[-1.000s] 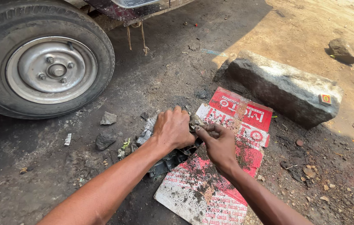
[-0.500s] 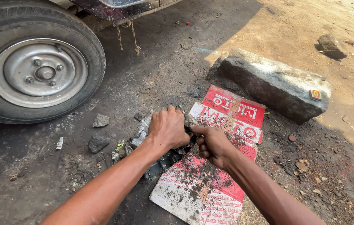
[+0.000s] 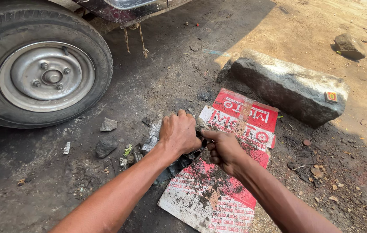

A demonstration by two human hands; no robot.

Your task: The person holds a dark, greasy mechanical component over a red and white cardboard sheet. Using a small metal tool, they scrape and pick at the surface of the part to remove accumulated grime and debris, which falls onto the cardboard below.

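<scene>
My left hand (image 3: pixel 179 133) presses down on a dark, greasy metal part (image 3: pixel 175 165) that lies on the ground at the edge of a dirty red and white cardboard sheet (image 3: pixel 231 190). Most of the part is hidden under the hand. My right hand (image 3: pixel 223 149) is closed around a thin tool whose tip meets the part just beside my left fingers. The tool itself is mostly covered by the fist, so its kind is unclear. Black grime is spread over the cardboard below my right hand.
A vehicle wheel (image 3: pixel 41 69) with a grey steel rim stands at the upper left. A long stone block (image 3: pixel 289 86) lies behind the cardboard with a small red box (image 3: pixel 330 96) on it. Small stones (image 3: pixel 108 125) and scraps litter the oily dirt at left.
Both hands stay on the part and tool in the same grip. The view has shifted slightly, with the wheel and block sliding a little up and left in frame.
</scene>
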